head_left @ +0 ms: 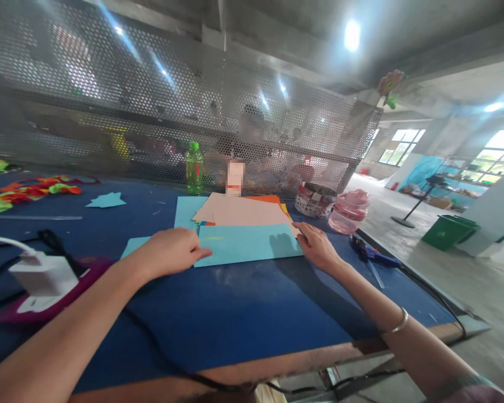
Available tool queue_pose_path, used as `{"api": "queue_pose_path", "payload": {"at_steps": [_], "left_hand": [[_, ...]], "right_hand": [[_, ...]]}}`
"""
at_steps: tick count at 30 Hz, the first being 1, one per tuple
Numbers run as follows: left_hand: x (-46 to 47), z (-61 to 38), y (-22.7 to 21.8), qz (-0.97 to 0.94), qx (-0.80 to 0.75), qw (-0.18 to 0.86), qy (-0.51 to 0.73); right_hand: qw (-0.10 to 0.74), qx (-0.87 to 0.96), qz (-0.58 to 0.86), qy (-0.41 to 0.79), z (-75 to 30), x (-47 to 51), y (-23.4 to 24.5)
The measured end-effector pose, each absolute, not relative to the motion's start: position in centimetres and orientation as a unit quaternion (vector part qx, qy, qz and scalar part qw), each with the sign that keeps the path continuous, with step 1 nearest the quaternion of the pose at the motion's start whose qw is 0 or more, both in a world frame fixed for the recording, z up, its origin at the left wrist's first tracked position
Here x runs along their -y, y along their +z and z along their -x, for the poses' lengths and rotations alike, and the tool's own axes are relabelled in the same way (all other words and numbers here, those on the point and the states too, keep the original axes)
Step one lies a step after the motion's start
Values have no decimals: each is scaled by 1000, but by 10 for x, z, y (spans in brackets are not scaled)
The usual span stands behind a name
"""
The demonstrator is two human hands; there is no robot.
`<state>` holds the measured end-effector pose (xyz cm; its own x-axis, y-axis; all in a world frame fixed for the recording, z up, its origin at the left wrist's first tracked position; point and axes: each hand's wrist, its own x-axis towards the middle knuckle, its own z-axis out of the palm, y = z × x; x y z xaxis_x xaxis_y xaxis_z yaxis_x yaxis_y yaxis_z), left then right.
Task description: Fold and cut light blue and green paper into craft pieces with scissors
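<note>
A folded sheet of light blue paper (252, 240) lies on the blue table in front of me. At its left end is my left hand (174, 252), with fingers curled and the thumb over the paper's edge. My right hand (318, 244) grips the right edge, its fingertips at the upper corner; what lies under the fingers is hidden. Just behind are pale pink sheets (246, 208), with an orange sheet (269, 198) showing underneath. More light blue paper (136, 244) reaches out beyond my left wrist.
At the back stand a green bottle (194, 170), a woven basket (315, 200) and a pink jug (349, 211). A blue glue gun (376, 253) lies right. Left are a white charger (44, 274), cables, a blue paper star (106, 200) and colourful scraps (33, 193). A perforated panel (151, 112) rises behind.
</note>
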<state>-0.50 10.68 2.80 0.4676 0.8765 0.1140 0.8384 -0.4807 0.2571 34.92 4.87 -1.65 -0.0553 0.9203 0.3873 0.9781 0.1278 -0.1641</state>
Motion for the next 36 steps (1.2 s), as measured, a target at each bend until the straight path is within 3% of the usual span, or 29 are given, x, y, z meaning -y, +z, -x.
{"api": "queue_pose_path", "payload": {"at_steps": [7,19,31,36], "left_hand": [[-132,5,13,-856,-481,44,182],[-147,6,-18,-889,-437,73,114],[-137,8,15,-845,-514,66,135],[-139,31,36,-780,-602,-40,169]], "right_hand": [[170,816,552,-23,-309,-73,-4],[99,823,559,16,-318,-82,-20],[97,824,559,9,-319,-82,-26],[109,825,555,2,-319,-80,-26]]}}
